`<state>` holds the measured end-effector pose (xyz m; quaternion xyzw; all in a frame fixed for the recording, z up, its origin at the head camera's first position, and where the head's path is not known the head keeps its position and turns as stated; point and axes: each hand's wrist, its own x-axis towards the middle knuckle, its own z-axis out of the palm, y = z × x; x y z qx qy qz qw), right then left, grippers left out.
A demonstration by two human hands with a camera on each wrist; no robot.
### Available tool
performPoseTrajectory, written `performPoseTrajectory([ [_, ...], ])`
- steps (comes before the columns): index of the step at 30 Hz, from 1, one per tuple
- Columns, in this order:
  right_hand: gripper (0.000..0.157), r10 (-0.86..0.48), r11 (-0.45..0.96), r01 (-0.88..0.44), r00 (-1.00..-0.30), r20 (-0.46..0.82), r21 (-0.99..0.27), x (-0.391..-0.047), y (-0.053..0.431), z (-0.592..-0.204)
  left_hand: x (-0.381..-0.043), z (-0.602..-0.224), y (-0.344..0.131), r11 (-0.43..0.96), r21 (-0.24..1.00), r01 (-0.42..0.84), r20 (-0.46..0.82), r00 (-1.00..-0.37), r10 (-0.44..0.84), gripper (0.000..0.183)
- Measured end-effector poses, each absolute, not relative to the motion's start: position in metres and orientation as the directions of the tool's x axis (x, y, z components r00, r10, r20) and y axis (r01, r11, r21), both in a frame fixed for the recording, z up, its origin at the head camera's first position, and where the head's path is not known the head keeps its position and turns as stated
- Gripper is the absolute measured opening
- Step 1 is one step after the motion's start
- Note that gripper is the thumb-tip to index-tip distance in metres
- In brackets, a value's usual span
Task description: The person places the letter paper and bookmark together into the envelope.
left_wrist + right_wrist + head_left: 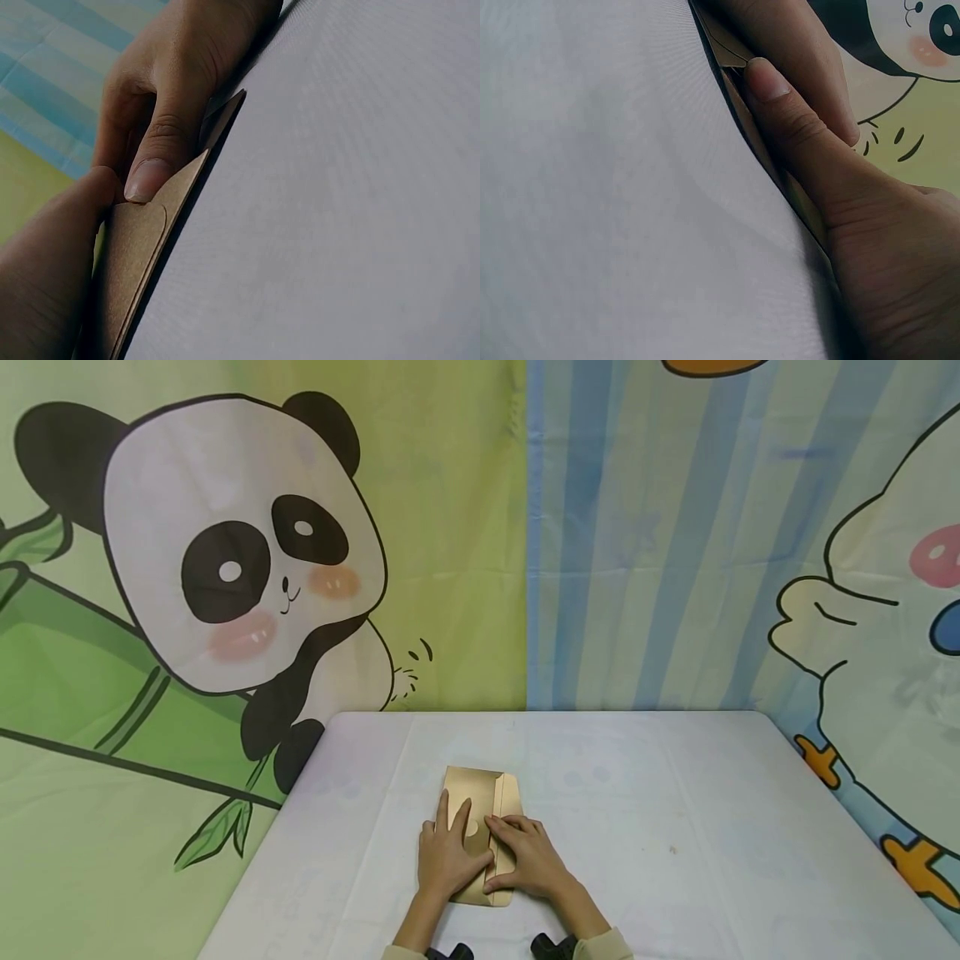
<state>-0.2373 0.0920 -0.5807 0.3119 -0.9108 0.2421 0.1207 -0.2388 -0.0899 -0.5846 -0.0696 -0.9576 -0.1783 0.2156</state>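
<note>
A tan kraft-paper envelope (474,783) lies on the white table, its long side running away from the person. Along its right side a narrow flap (512,797) stands out beyond a crease. My left hand (447,858) rests on the envelope's body with the fingers spread and the thumb reaching toward the crease. From the right, my right hand (537,862) presses at the crease, thumb near and fingertips farther off, covering part of the flap. In the left wrist view, the right thumb (154,169) touches the paper's edge close beside the left hand (41,262).
The white table (660,793) extends to both sides and behind the envelope. Printed curtains, one with a panda (225,468) and one with blue stripes (637,527), hang behind it. Dark wrist devices (553,946) show at the bottom edge.
</note>
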Motion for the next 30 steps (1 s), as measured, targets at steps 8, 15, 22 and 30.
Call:
performPoseTrajectory([
  [8, 0.103, -0.512, 0.685, -0.632, -0.772, 0.377, -0.362, -0.2378, 0.0919, -0.5821, -0.2387, -0.5860, -0.0900, 0.926, 0.306, 0.220, 0.464, -0.884, 0.057, 0.086],
  [15, 0.103, -0.512, 0.685, -0.633, -0.771, 0.379, -0.361, -0.2373, 0.0906, -0.5817, -0.2377, -0.5849, -0.0904, 0.928, 0.314, 0.202, 0.421, -0.905, 0.055, 0.086],
  [22, 0.103, -0.515, 0.680, -0.632, -0.773, 0.370, -0.371, -0.2369, 0.0905, -0.5798, -0.2383, -0.5838, -0.0911, 0.933, 0.301, 0.197, 0.415, -0.908, 0.058, 0.087],
  [30, 0.102, -0.505, 0.679, -0.624, -0.780, 0.371, -0.388, -0.2352, 0.0936, -0.5810, -0.2385, -0.5848, -0.0892, 0.929, 0.298, 0.219, 0.427, -0.901, 0.075, 0.085],
])
